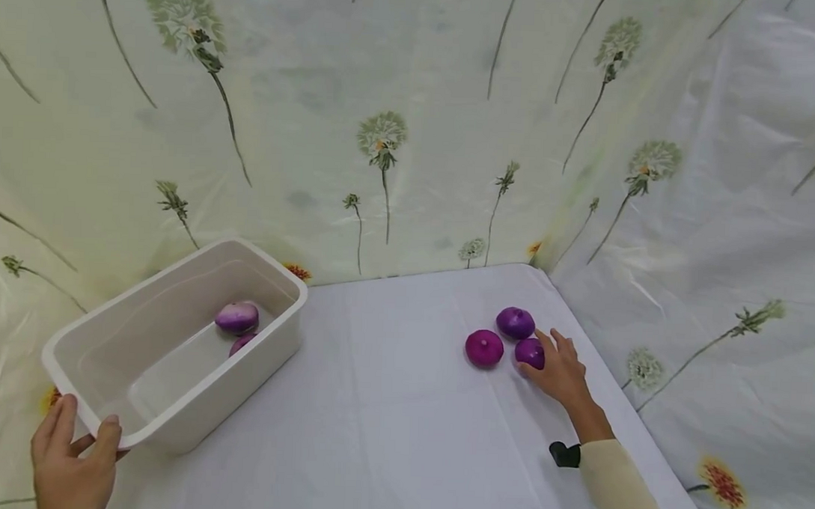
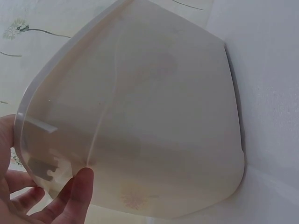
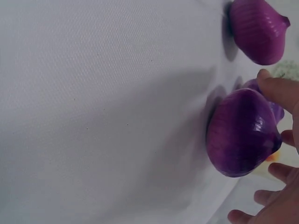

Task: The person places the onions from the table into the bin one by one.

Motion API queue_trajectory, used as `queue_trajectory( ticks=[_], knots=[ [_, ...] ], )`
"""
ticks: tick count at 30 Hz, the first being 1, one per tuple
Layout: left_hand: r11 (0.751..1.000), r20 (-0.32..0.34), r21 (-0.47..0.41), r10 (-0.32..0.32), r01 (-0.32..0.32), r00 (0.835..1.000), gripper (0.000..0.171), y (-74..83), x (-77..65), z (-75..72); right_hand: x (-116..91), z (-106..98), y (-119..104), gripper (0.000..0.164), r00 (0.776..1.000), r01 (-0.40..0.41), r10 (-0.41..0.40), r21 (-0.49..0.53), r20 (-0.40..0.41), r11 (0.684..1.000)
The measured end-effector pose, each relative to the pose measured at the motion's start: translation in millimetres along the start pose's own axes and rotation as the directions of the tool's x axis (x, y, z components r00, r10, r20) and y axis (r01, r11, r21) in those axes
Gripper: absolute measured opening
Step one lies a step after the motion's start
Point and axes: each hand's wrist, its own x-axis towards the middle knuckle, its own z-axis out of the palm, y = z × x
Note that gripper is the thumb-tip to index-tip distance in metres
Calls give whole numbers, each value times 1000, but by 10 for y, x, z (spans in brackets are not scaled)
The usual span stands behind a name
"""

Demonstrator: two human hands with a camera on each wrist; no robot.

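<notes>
My left hand [image 1: 73, 460] grips the near left corner of a white plastic bin [image 1: 241, 395], fingers at the rim and thumb against the end wall in the left wrist view. Two purple onions lie in the bin; one onion [image 1: 237, 317] shows well, the other is partly hidden by the near wall. On the right, my right hand [image 1: 561, 372] reaches over a dark purple onion [image 1: 529, 352]. In the right wrist view its thumb [image 3: 275, 86] is close above this onion [image 3: 238, 133], the other fingers spread apart beside it. A magenta onion [image 1: 483, 348] and another purple onion [image 1: 515, 323] sit close by.
A white cloth [image 1: 388, 418] covers the table. Curtains [image 1: 441, 76] with dandelion prints hang along the back and right edges. A small black object [image 1: 565, 455] shows at the right wrist, beside the cream sleeve [image 1: 618, 486].
</notes>
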Motion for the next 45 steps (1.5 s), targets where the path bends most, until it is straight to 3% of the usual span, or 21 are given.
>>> queue_trajectory(
  ticks=[10,21,29,39,45],
  knots=[
    [1000,-19,-19,2,-3,1000,69,-38,-5,5,5,75,23,85,1000,-20,20,-8,22,1000],
    [984,-29,-178,14,-19,999,70,-33,-16,32,-2,145,38,79,999,-21,19,65,32,998],
    [991,-29,-137,0,-4,1000,70,-16,2,21,8,205,50,77,1000,2,-2,108,-5,994],
    [999,-55,-34,30,-31,998,68,3,-5,31,3,245,-5,79,995,-97,96,151,17,984],
    [1000,-37,10,24,-24,999,68,18,-9,30,-49,292,22,79,994,-98,107,189,-36,977]
  ],
)
